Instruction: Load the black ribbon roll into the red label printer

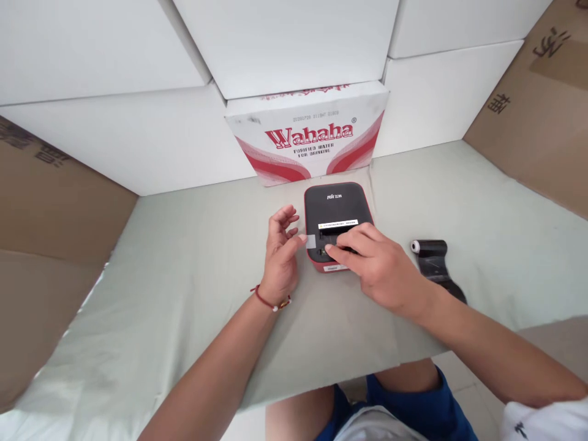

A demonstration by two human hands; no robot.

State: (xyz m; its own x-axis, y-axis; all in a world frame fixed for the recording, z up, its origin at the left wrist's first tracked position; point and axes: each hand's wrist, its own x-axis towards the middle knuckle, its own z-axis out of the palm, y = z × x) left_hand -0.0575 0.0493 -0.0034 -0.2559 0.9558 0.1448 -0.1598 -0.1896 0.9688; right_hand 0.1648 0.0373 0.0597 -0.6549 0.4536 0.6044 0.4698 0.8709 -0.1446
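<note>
A small black printer with a red base (337, 211) sits on the pale green table cover (184, 294), in front of a Wahaha carton. My right hand (374, 266) rests on its front edge, fingers bent, fingertips pressing near the slot. Beside the printer's left side is my left hand (281, 257), with a small pale label (311, 241) pinched between thumb and forefinger and the other fingers loosely spread. A red string bracelet circles that wrist.
A black ribbon roll (432, 256) with a loose tail lies to the right of the printer. The Wahaha water carton (307, 131) and white boxes (114, 141) wall the back. Brown cardboard (533, 116) stands on both sides. The near table edge runs above my knees.
</note>
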